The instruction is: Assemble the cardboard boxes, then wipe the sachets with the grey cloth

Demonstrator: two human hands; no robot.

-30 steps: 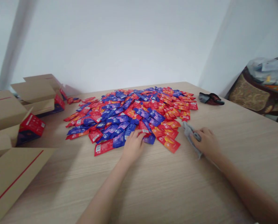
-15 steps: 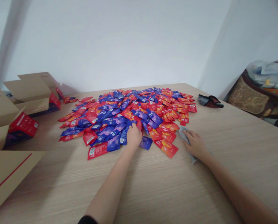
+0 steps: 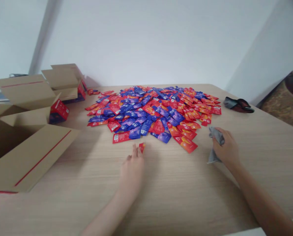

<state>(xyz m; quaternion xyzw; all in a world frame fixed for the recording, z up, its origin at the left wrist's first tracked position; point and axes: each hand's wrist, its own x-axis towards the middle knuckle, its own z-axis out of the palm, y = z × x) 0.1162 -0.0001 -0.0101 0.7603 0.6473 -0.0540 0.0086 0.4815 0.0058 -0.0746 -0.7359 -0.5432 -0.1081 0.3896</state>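
Left hand (image 3: 133,172), lower centre of frame, fingers pinching red-orange sachet (image 3: 142,147) near sachet pile (image 3: 151,113), mid-frame. Right hand (image 3: 227,149), right of centre, clutches grey cloth (image 3: 213,156). Best: light edge pinch, cloth clear of pile.

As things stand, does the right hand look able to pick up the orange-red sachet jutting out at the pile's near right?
Probably not easily: the right hand grips a grey cloth, though nothing seems to block its way to the orange-red sachet.

Packing room, probably: open cartons (image 3: 45,147) at 9 o'clock, big sachet pile (image 3: 153,111) at 12, table (image 3: 176,190) below.
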